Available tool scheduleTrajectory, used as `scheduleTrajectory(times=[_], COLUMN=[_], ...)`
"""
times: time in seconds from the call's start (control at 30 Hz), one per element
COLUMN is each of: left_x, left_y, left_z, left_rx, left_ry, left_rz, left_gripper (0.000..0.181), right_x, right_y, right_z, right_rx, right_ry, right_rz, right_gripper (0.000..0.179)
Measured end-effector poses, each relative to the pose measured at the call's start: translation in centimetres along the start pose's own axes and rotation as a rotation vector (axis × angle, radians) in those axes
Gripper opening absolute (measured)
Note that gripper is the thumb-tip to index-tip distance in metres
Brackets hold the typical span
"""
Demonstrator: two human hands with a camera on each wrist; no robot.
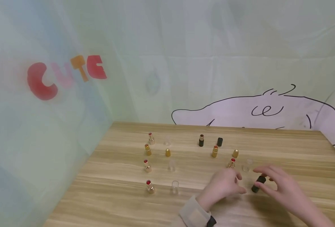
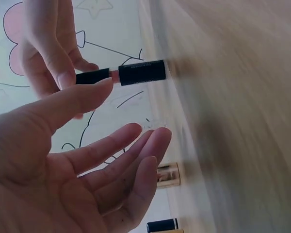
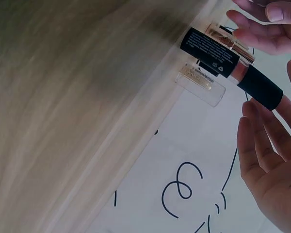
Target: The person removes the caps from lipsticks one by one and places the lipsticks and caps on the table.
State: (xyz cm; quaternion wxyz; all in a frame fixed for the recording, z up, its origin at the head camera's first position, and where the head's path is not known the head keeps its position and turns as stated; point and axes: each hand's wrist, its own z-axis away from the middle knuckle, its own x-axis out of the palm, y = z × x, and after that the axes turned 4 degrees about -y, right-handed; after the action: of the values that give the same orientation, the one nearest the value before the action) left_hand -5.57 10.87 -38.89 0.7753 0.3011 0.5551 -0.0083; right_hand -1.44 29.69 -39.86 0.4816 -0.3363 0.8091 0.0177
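A black lipstick tube stands on the table at the right front, a pinkish band between its base and its cap. My right hand is around the top of it, thumb and fingers spread; whether they touch the cap is unclear. In the left wrist view the end of the cap is partly hidden. My left hand hovers just left of the tube with loosely bent fingers and nothing in them. Behind it stands an uncapped red lipstick, with its clear cap to the right.
On the left stand uncapped lipsticks, one gold, with clear caps and a gold cap beside them. Farther back are an open black lipstick, its black cap, a gold lipstick and another gold cap.
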Motion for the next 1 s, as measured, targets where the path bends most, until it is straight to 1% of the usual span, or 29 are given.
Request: scheduleTrajectory(times=[0.13, 0.23, 0.3, 0.43, 0.63, 0.7, 0.87, 1.0], left_x=[0.3, 0.5, 0.7, 1.0, 1.7, 1.8, 1.8, 1.9], left_y=[0.3, 0.5, 0.6, 0.8, 1.1, 1.2, 1.5, 1.8], left_z=[-0.2, -0.3, -0.5, -0.9, -1.6, -1.7, -2.3, -2.7], left_rx=[0.027, 0.041, 0.052, 0.064, 0.086, 0.096, 0.116, 0.151], left_ry=[-0.015, -0.012, -0.008, 0.007, 0.025, 0.028, 0.029, 0.038], left_rz=[0.041, 0.077, 0.082, 0.053, 0.009, -0.007, -0.012, -0.03], left_gripper=[0.039, 0.039, 0.039, 0.04, 0.037, 0.036, 0.034, 0.032], right_x=[0.2, 0.4, 0.6, 0.8, 1.1, 1.1, 0.9, 0.8], right_y=[0.0, -0.1, -0.1, -0.2, 0.3, 0.5, 0.7, 0.7], right_z=[0.0, -0.1, -0.2, -0.2, 0.0, 0.1, 0.2, 0.3], right_rx=[-0.018, -0.021, -0.029, -0.041, -0.063, -0.07, -0.063, -0.06], right_ry=[-0.003, -0.011, -0.014, -0.015, 0.013, 0.018, 0.013, 0.005], right_rz=[-0.003, -0.004, -0.008, -0.019, 0.008, 0.011, 0.011, 0.002], right_gripper=[0.053, 0.052, 0.051, 0.049, 0.049, 0.049, 0.05, 0.052])
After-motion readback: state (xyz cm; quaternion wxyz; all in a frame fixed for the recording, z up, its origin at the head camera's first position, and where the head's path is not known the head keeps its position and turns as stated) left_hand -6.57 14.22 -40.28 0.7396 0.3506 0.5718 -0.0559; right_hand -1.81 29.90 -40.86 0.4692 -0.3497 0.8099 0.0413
